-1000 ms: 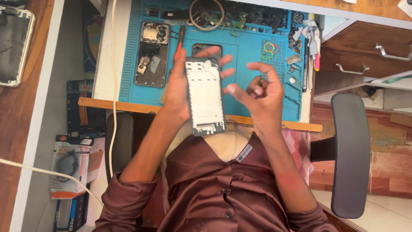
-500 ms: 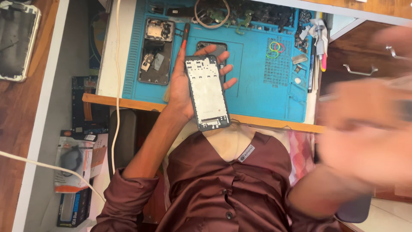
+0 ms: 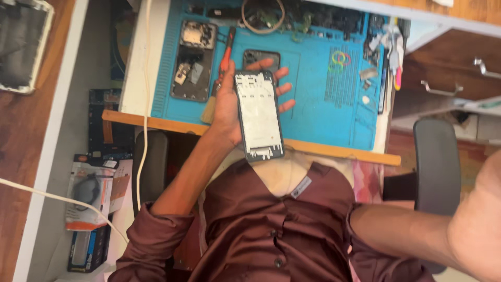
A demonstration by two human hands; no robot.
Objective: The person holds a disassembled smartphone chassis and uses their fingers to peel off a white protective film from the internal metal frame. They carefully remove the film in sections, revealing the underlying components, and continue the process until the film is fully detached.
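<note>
the left hand (image 3: 229, 107) cradles a phone frame (image 3: 259, 116) from behind, its fingers (image 3: 282, 89) curled round the far edge, holding it face up over the near edge of the blue mat (image 3: 313, 104). the right hand (image 3: 477, 219) is swung well away to the side, close to the camera and blurred; whether its fingers are open or closed cannot be told, nor whether it holds anything. the step looks like inspection of the stripped frame. on the mat lie an opened phone (image 3: 194, 60) near the left edge, an orange-handled brush (image 3: 222, 73) beside it, and coloured bands (image 3: 339, 57). further work on the frame would need it kept steady and level.
</note>
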